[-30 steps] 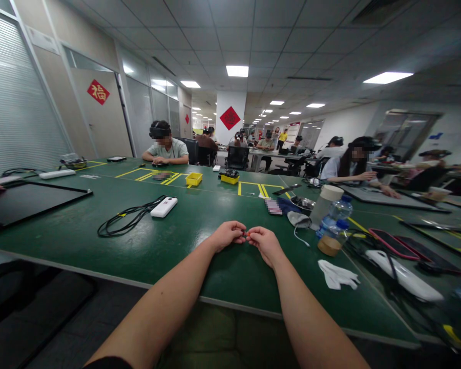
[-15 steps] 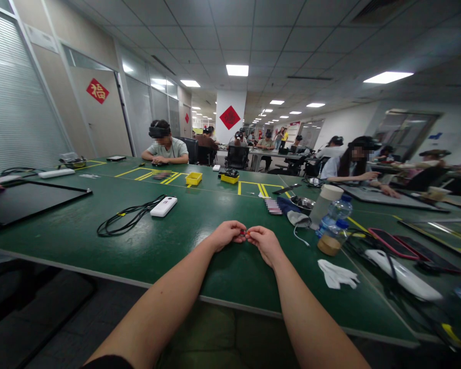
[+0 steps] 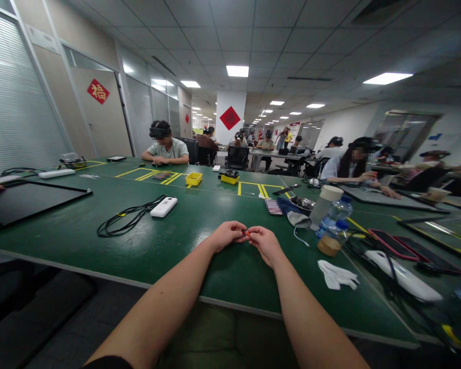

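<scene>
Here we look down along two bare forearms, which reach over the green table [image 3: 138, 261] and come together near its front edge. The left hand [image 3: 227, 237] has the thumb and fingers pressed together, and between their tips we see a small red piece [image 3: 244, 232]. The right hand [image 3: 265, 244] pinches, in a similar way, a small orange piece [image 3: 248, 233]. These two pieces are in the narrow place between the two hands, just above the table, and the fingertips almost meet there. The fingers cover a great part of them, so we cannot tell whether they are joined, or even one single thing.

To the left of the hands, well apart from them, we find a white power bank [image 3: 164, 207] lying beside a coiled black cable [image 3: 123, 220]. Farther away on the table stands a yellow tray [image 3: 194, 179], and to the right of it a second yellow box [image 3: 229, 180] with a dark object on top. On the right side we notice a metal bowl [image 3: 309, 204], a pale cylinder [image 3: 325, 207] and, near it, a plastic bottle [image 3: 330, 245] with brown liquid inside. Nearer to us, a crumpled white cloth [image 3: 338, 275] lies flat. Across the table, a person [image 3: 169, 148] with a headset sits and leans on the surface.
</scene>
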`<state>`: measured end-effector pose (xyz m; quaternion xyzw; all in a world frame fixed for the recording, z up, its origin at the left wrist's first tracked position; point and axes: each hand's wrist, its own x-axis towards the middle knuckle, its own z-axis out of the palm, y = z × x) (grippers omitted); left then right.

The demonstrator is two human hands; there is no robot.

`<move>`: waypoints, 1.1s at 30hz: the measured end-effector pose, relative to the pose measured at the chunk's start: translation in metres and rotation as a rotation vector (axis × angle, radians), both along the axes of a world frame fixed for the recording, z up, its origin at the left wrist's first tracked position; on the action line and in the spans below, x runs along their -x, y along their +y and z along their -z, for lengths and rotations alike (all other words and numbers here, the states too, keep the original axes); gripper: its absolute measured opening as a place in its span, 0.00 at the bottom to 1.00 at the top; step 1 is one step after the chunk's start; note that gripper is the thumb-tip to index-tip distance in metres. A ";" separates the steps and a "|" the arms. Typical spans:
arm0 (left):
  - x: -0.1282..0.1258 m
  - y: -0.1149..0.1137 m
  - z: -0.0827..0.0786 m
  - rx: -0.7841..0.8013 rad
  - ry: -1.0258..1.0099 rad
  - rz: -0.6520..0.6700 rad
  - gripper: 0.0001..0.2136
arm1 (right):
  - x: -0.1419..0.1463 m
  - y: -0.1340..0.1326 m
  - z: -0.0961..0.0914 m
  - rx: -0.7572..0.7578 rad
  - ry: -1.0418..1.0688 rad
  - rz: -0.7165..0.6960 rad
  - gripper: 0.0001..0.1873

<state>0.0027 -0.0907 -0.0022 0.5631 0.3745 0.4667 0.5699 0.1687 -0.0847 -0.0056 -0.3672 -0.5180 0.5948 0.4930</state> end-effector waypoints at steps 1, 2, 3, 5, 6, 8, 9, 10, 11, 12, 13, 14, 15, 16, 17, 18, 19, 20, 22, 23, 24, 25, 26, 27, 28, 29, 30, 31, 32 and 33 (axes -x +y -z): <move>0.000 0.000 0.000 -0.036 0.025 -0.012 0.12 | 0.000 0.000 0.000 -0.006 -0.008 0.003 0.10; 0.001 0.000 0.001 -0.078 0.060 -0.029 0.12 | 0.000 0.000 0.001 -0.015 -0.018 0.007 0.11; 0.001 0.000 0.002 -0.122 0.103 -0.049 0.12 | 0.000 0.000 0.001 -0.028 -0.030 0.013 0.12; 0.001 0.001 0.003 -0.198 0.200 -0.080 0.10 | 0.000 0.000 0.003 -0.063 -0.060 0.026 0.14; 0.000 0.001 0.004 -0.229 0.245 -0.089 0.09 | 0.000 0.001 0.004 -0.082 -0.077 0.031 0.15; -0.001 0.002 0.005 -0.275 0.311 -0.105 0.08 | 0.000 0.001 0.004 -0.115 -0.108 0.034 0.16; -0.001 0.003 0.005 -0.292 0.334 -0.115 0.08 | 0.000 0.001 0.005 -0.127 -0.119 0.032 0.16; -0.002 0.003 0.005 -0.305 0.353 -0.126 0.09 | -0.001 0.001 0.005 -0.137 -0.127 0.031 0.16; -0.002 0.003 0.004 -0.316 0.367 -0.135 0.09 | -0.001 0.001 0.004 -0.144 -0.132 0.028 0.16; -0.003 0.003 0.004 -0.325 0.378 -0.142 0.09 | -0.001 0.000 0.004 -0.150 -0.134 0.026 0.16; -0.003 0.003 0.004 -0.333 0.386 -0.146 0.09 | -0.001 0.000 0.004 -0.153 -0.134 0.022 0.16; -0.003 0.003 0.003 -0.340 0.390 -0.150 0.09 | -0.001 0.000 0.003 -0.155 -0.132 0.017 0.16; -0.003 0.003 0.003 -0.348 0.390 -0.154 0.08 | -0.001 0.000 0.003 -0.156 -0.131 0.011 0.16; -0.003 0.003 0.003 -0.356 0.389 -0.156 0.08 | -0.001 0.000 0.003 -0.155 -0.129 0.005 0.16; -0.003 0.003 0.002 -0.365 0.388 -0.156 0.09 | -0.001 0.000 0.003 -0.155 -0.125 0.002 0.16; -0.004 0.003 0.003 -0.373 0.387 -0.156 0.09 | 0.000 0.000 0.002 -0.153 -0.122 0.000 0.16; -0.004 0.003 0.003 -0.381 0.387 -0.156 0.09 | 0.000 0.000 0.003 -0.151 -0.120 -0.002 0.15; -0.004 0.003 0.003 -0.388 0.388 -0.158 0.10 | 0.000 0.000 0.003 -0.148 -0.117 -0.002 0.15; -0.003 0.003 0.004 -0.399 0.395 -0.169 0.10 | 0.000 0.000 0.003 -0.142 -0.109 -0.002 0.16; -0.003 0.003 0.004 -0.403 0.400 -0.174 0.10 | 0.000 0.000 0.003 -0.138 -0.105 -0.002 0.16; -0.003 0.003 0.004 -0.405 0.406 -0.179 0.11 | 0.000 0.000 0.002 -0.129 -0.099 0.000 0.16; -0.003 0.002 0.004 -0.406 0.412 -0.182 0.11 | 0.001 0.000 0.002 -0.117 -0.089 0.005 0.15; -0.003 0.002 0.003 -0.408 0.416 -0.182 0.11 | 0.001 0.000 0.002 -0.102 -0.077 0.011 0.15; -0.003 0.001 0.002 -0.407 0.415 -0.176 0.10 | 0.001 0.000 0.002 -0.084 -0.065 0.018 0.14; -0.003 0.000 0.000 -0.406 0.410 -0.164 0.10 | 0.000 0.000 0.002 -0.066 -0.052 0.027 0.13; -0.002 0.000 -0.001 -0.403 0.402 -0.152 0.09 | 0.000 0.000 0.002 -0.050 -0.040 0.035 0.12; -0.002 -0.001 -0.003 -0.398 0.391 -0.142 0.09 | 0.000 0.001 0.002 -0.038 -0.031 0.042 0.11; -0.001 -0.001 -0.004 -0.389 0.375 -0.135 0.08 | 0.000 0.001 0.002 -0.028 -0.026 0.045 0.11; -0.001 -0.001 -0.005 -0.377 0.351 -0.134 0.08 | 0.000 0.001 0.002 -0.020 -0.023 0.048 0.11; -0.001 -0.001 -0.005 -0.361 0.319 -0.137 0.08 | 0.000 0.002 0.002 -0.015 -0.020 0.051 0.10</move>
